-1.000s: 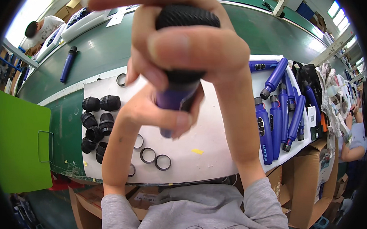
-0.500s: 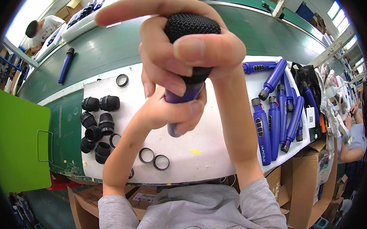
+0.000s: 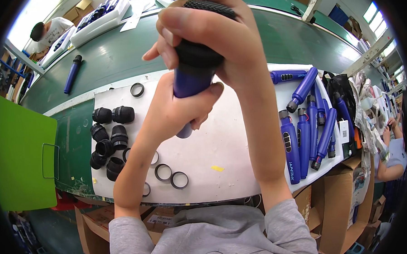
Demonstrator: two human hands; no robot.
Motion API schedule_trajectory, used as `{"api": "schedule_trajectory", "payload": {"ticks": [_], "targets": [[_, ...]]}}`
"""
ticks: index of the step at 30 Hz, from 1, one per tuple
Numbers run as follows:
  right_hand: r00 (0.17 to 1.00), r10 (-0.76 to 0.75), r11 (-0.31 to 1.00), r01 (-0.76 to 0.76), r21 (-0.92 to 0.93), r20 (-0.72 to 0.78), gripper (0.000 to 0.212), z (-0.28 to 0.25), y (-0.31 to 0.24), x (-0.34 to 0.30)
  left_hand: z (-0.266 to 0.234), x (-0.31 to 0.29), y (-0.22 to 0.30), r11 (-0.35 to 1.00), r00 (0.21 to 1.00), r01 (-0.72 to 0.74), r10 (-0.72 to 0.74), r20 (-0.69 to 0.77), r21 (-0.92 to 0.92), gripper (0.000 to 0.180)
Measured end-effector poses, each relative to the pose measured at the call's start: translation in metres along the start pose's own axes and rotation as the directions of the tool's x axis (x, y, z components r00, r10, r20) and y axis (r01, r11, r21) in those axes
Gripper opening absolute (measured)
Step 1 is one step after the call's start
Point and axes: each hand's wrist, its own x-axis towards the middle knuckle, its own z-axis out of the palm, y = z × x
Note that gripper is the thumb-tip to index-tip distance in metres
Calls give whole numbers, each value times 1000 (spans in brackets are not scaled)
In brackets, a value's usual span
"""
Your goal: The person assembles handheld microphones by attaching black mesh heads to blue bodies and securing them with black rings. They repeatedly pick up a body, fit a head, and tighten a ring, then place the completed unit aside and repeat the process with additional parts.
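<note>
Raised over the middle of the table is a blue handheld microphone with a black mesh head, held upright and slightly tilted. My left hand wraps round its blue body, whose lower end shows beneath the fingers. Above it, my right hand closes round the black head, with fingers and thumb hiding part of the mesh. Left of my left forearm lie several loose black microphone heads. Several black rings lie on the white sheet, some partly behind that forearm.
Several blue microphone bodies without heads fill a white foam tray at right. A complete microphone lies on the green bench. A lime-green panel stands at left, and cardboard boxes sit below. Other people work at both sides.
Both hands have moved up and slightly away from me with the microphone. My right forefinger, stretched out to the left before, is now mostly out of that place, and the hand has turned round the head.
</note>
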Motion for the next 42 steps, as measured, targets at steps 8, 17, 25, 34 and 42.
{"api": "schedule_trajectory", "payload": {"ticks": [8, 17, 25, 34, 42], "targets": [[999, -33, 999, 32, 35, 22, 60, -7, 2, 4, -2, -1, 1, 999, 1000, 18, -17, 11, -38, 29], [942, -143, 988, 154, 12, -304, 47, -39, 47, 32, -20, 24, -20, 970, 970, -107, 151, -193, 220, 25], [930, -135, 930, -1, -367, -343, 48, -53, 63, 29, -22, 29, -30, 959, 956, -51, 127, -263, 278, 25], [945, -167, 960, 92, -264, -280, 47, -56, 75, 32, -25, 23, -17, 955, 983, 14, 42, -181, 295, 27], [985, -165, 939, 139, 315, 59, 56, -57, 53, 26, -11, 10, -9, 995, 994, -86, 83, 65, 49, 38]]}}
